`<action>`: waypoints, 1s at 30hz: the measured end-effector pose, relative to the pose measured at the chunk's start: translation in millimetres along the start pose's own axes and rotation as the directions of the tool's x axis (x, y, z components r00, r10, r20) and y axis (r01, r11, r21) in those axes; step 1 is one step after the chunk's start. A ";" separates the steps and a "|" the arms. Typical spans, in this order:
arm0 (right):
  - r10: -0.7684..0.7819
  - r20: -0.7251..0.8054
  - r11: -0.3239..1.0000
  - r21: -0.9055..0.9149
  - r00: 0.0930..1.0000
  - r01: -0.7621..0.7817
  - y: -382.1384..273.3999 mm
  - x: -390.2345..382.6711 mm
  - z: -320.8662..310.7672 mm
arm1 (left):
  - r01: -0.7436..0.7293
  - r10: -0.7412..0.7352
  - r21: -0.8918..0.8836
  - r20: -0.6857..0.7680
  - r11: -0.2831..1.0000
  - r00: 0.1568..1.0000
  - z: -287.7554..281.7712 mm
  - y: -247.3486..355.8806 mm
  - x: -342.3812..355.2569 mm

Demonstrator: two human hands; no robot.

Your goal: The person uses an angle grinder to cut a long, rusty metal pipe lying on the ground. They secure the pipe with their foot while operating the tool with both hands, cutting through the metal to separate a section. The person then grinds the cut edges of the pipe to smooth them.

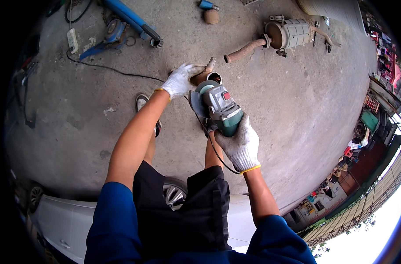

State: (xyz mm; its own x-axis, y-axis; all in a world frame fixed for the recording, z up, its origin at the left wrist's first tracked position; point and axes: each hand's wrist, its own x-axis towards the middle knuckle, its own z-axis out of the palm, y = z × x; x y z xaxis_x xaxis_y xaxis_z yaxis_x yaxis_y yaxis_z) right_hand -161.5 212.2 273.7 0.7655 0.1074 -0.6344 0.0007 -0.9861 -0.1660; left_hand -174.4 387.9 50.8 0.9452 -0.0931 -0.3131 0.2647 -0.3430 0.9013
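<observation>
My right hand (242, 141), in a white knit glove with a yellow cuff, is wrapped round the green body of an angle grinder (222, 103). The grinder has a grey metal head, a dark guard and a pale disc (205, 86). Its disc is right at the near side of a rusty pipe piece (198, 79), whose round open end faces right; whether they touch I cannot tell. My left hand (181, 80), gloved the same way, grips this piece from the left, with its fingers laid over the top.
A black cord (117, 70) runs over the concrete to a power strip (72, 41). Blue tool (115, 33) and blue jack-like bar (130, 17) lie upper left. A rusty muffler with pipes (292, 34) lies upper right. Behind me stands a white car (64, 220).
</observation>
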 end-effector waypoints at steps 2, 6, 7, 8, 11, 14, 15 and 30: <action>0.005 0.017 1.000 -0.007 1.000 -0.005 2.2 2.5 -0.5 | 0.004 -0.004 0.001 0.012 1.000 1.000 -1.4 -0.9 0.0; 0.008 0.029 1.000 -0.022 1.000 -0.007 6.0 1.7 -0.5 | 0.014 -0.015 0.038 0.040 0.999 0.999 -3.1 -3.0 0.0; 0.001 0.020 1.000 -0.010 1.000 -0.001 6.7 2.1 -0.2 | 0.025 -0.028 0.057 0.043 0.998 0.999 -3.4 -3.4 0.0; -0.001 0.016 1.000 -0.003 1.000 0.001 7.1 3.0 0.4 | 0.034 -0.037 0.066 0.050 0.997 0.998 -3.8 -3.7 -0.2; -0.018 -0.007 1.000 0.007 1.000 0.018 8.4 5.4 1.6 | 0.046 -0.049 0.061 0.050 0.997 0.998 -5.6 -4.9 -1.0; 0.012 0.008 1.000 0.000 1.000 -0.012 9.6 6.4 1.5 | 0.017 -0.020 0.062 0.047 0.998 0.999 -7.2 -7.1 -0.9; 0.008 -0.003 1.000 0.001 1.000 -0.008 9.8 6.2 1.2 | 0.026 -0.030 0.069 0.056 0.997 0.998 -7.6 -8.1 -0.8; 0.020 0.090 0.999 0.029 0.996 -0.022 6.6 11.2 -2.1 | 0.054 -0.060 0.105 0.054 0.993 0.997 -13.5 -12.6 -1.5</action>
State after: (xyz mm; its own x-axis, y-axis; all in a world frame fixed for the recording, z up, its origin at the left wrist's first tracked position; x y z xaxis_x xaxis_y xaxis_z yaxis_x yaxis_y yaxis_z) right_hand -151.5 206.6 267.1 0.7042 0.0989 -0.7031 -0.0347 -0.9843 -0.1733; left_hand -176.6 405.0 43.9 0.9159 -0.1231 -0.3822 0.2938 -0.4434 0.8468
